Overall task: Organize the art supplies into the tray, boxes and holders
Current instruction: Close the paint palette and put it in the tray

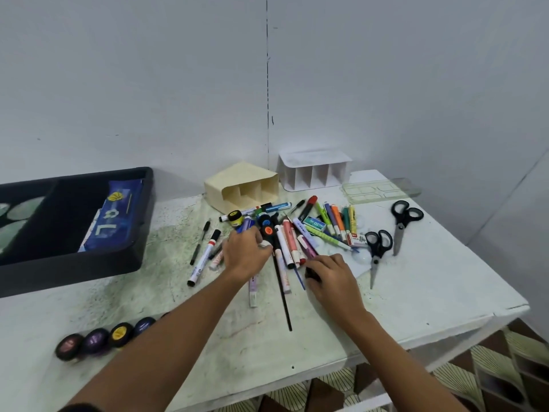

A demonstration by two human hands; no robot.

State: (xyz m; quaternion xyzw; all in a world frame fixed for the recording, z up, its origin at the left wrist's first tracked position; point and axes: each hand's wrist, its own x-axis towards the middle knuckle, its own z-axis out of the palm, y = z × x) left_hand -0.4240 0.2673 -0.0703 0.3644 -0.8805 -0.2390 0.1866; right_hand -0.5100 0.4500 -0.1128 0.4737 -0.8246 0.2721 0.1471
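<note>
Both hands lay in the pile of markers (pixel 285 233) mid-desk: left hand (pixel 245 254) curled over a white-capped marker (pixel 264 243), right hand (pixel 332 273) gripping a dark object (pixel 312 273). A green box (pixel 315 225) read "10".

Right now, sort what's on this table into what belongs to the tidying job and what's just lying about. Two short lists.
Belongs to the job:
- pile of markers and paint tubes, with left hand and right hand on it
- two pairs of scissors
- paint pots
- black tray
- cream holder
- white holder
- clear box

Just lying about:
- nothing on the table; only the patterned floor
</note>
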